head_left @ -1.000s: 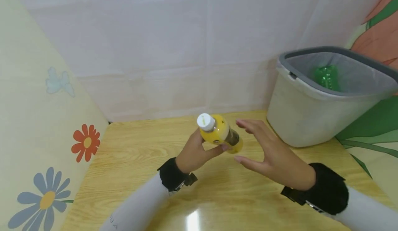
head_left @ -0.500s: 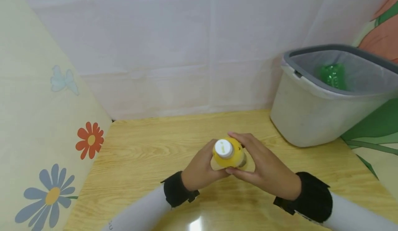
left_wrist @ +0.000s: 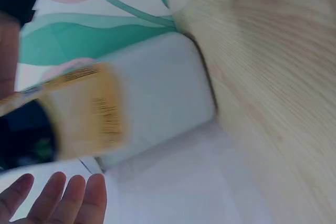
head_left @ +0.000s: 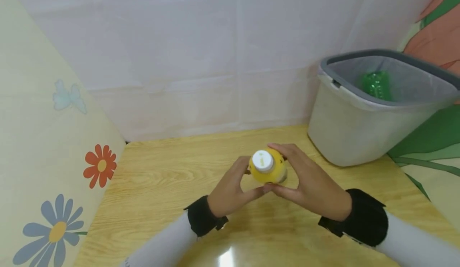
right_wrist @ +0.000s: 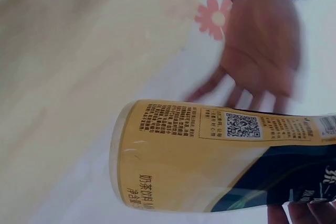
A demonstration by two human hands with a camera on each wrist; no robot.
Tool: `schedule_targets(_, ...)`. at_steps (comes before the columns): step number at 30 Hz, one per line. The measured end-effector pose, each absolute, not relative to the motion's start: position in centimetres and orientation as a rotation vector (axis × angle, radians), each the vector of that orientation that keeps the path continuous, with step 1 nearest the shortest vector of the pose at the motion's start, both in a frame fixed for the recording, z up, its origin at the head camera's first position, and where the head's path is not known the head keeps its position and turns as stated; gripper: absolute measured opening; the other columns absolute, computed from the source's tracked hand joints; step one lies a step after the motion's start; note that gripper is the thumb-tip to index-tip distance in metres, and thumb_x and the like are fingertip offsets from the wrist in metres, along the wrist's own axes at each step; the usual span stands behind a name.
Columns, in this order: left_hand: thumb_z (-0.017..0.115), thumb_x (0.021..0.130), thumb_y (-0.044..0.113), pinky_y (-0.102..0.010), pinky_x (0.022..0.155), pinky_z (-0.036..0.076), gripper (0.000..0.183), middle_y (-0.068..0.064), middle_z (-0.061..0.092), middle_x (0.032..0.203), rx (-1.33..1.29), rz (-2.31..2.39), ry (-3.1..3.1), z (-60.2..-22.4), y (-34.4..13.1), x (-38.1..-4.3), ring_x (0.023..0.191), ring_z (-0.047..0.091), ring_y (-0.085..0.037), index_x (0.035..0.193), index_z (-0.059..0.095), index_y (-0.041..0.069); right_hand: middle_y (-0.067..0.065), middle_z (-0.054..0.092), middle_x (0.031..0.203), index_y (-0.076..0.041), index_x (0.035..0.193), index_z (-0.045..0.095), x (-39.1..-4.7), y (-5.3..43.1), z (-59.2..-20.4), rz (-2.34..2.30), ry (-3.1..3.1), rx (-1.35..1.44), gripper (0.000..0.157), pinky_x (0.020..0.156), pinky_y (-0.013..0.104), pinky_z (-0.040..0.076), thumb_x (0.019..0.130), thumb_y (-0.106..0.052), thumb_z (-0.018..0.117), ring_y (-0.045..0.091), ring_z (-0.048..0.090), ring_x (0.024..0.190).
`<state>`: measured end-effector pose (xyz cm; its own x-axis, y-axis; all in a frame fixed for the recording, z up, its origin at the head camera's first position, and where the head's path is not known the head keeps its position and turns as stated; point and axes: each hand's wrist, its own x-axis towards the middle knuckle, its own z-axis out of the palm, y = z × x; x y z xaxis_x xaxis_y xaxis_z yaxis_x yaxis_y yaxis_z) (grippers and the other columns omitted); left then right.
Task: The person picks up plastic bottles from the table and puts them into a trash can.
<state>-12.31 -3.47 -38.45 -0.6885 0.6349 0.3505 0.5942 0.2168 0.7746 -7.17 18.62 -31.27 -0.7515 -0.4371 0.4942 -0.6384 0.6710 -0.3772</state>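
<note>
A yellow milk tea bottle (head_left: 270,171) with a white cap (head_left: 262,161) is held above the wooden table, cap toward the head camera. My right hand (head_left: 310,185) grips it, index finger at the far side and thumb at the near side. In the right wrist view, its fingertips (right_wrist: 304,213) show at the bottle's lower edge. My left hand (head_left: 230,191) is at the bottle's left side, its thumb tip meeting the right thumb. The left wrist view has its fingers (left_wrist: 68,198) fairly straight, just apart from the bottle (left_wrist: 89,108). Its palm is blurred in the right wrist view.
A pale grey bin (head_left: 353,127) with a dark grey rim and a liner stands at the table's back right. Inside lies a green plastic bottle (head_left: 376,85). A white-covered wall (head_left: 179,59) rises behind the wooden table (head_left: 161,159); a flower-printed panel (head_left: 43,139) is at left.
My right hand came in from the right and took hold of the milk tea bottle, which the left hand held alone. The bottle turned more upright, and the left fingers now lie straighter beside it.
</note>
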Motion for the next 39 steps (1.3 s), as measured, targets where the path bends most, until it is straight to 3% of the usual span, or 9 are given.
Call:
schedule_targets(4, 0.069, 0.096, 0.037, -0.046, 0.113, 0.045, 0.066, -0.003, 0.045, 0.150, 1.084, 1.433, 2.525, -39.5, -4.7, -13.9, 0.141, 0.043, -0.018, 0.152, 0.040, 0.018, 0.011, 0.057, 0.134, -0.005, 0.151, 0.040, -8.0, 19.7, -28.9, 0.768, -2.414, 0.840, 0.091, 0.109, 0.011, 0.039, 0.077, -0.024, 0.090, 0.017, 0.055, 0.122)
schedule_targets(6, 0.067, 0.097, 0.041, -0.046, 0.117, 0.041, 0.067, -0.006, 0.042, 0.153, 1.002, 1.378, 2.588, -40.2, -5.6, -14.7, 0.143, 0.041, -0.021, 0.153, 0.039, 0.017, 0.015, 0.057, 0.134, -0.003, 0.149, 0.042, -8.5, 20.6, -27.2, 0.789, -2.349, 0.820, 0.087, 0.108, 0.006, 0.035, 0.079, -0.028, 0.088, 0.011, 0.053, 0.123)
schedule_targets(8, 0.064, 0.098, 0.044, -0.048, 0.120, 0.037, 0.067, -0.007, 0.039, 0.157, 0.918, 1.323, 2.630, -40.9, -6.6, -15.7, 0.147, 0.037, -0.024, 0.154, 0.038, 0.018, 0.017, 0.057, 0.136, -0.002, 0.148, 0.042, -9.1, 21.9, -25.4, 0.809, -2.295, 0.789, 0.083, 0.107, 0.006, 0.037, 0.083, -0.029, 0.085, 0.005, 0.052, 0.125)
schedule_targets(14, 0.059, 0.100, 0.049, -0.057, 0.124, 0.027, 0.070, -0.012, 0.026, 0.165, 0.732, 1.228, 2.727, -42.3, -10.2, -18.7, 0.156, 0.020, -0.032, 0.157, 0.034, 0.016, -0.004, 0.051, 0.140, -0.010, 0.150, 0.036, -11.7, 26.3, -19.3, 0.959, -2.228, 0.520, 0.080, 0.102, 0.008, 0.045, 0.083, 0.004, 0.078, 0.004, 0.056, 0.123)
schedule_targets(19, 0.057, 0.102, 0.046, -0.062, 0.125, 0.019, 0.070, -0.017, 0.023, 0.166, 0.579, 1.105, 2.821, -43.0, -13.4, -21.0, 0.158, 0.007, -0.036, 0.158, 0.031, 0.013, -0.018, 0.050, 0.135, -0.022, 0.150, 0.037, -14.5, 29.9, -15.2, 0.871, -2.211, 0.219, 0.062, 0.114, 0.017, 0.040, 0.096, -0.016, 0.068, 0.002, 0.053, 0.130)
schedule_targets(22, 0.059, 0.101, 0.043, -0.064, 0.125, 0.016, 0.070, -0.021, 0.023, 0.166, 0.525, 1.014, 2.885, -43.3, -14.7, -21.9, 0.158, 0.003, -0.041, 0.157, 0.033, 0.009, -0.029, 0.045, 0.124, -0.026, 0.149, 0.040, -16.8, 32.2, -14.1, 0.885, -2.187, 0.079, 0.057, 0.118, 0.020, 0.036, 0.098, -0.024, 0.066, -0.002, 0.052, 0.129)
schedule_targets(26, 0.061, 0.100, 0.041, -0.066, 0.124, 0.014, 0.070, -0.026, 0.025, 0.164, 0.500, 0.937, 2.952, -43.6, -15.9, -22.4, 0.156, 0.005, -0.045, 0.155, 0.035, 0.005, -0.030, 0.043, 0.117, -0.030, 0.148, 0.039, -19.9, 35.2, -13.9, 0.994, -2.176, -0.107, 0.057, 0.121, 0.022, 0.032, 0.098, -0.028, 0.065, -0.009, 0.051, 0.119)
schedule_targets(33, 0.060, 0.101, 0.040, -0.067, 0.124, 0.011, 0.070, -0.026, 0.024, 0.164, 0.473, 0.943, 2.929, -44.1, -16.3, -22.6, 0.157, 0.003, -0.045, 0.156, 0.034, 0.005, -0.029, 0.038, 0.135, -0.037, 0.153, 0.027, -22.8, 39.0, -14.6, 1.083, -2.230, -0.414, 0.063, 0.126, 0.027, 0.024, 0.099, -0.034, 0.060, -0.009, 0.040, 0.133)
schedule_targets(39, 0.060, 0.101, 0.037, -0.067, 0.124, 0.010, 0.070, -0.027, 0.022, 0.164, 0.494, 0.972, 2.904, -44.3, -16.0, -22.5, 0.156, 0.002, -0.046, 0.156, 0.032, 0.004, -0.027, 0.033, 0.142, -0.039, 0.156, 0.017, -22.8, 40.1, -15.6, 0.929, -2.356, -0.472, 0.069, 0.125, 0.030, 0.029, 0.099, -0.039, 0.056, -0.004, 0.039, 0.139)
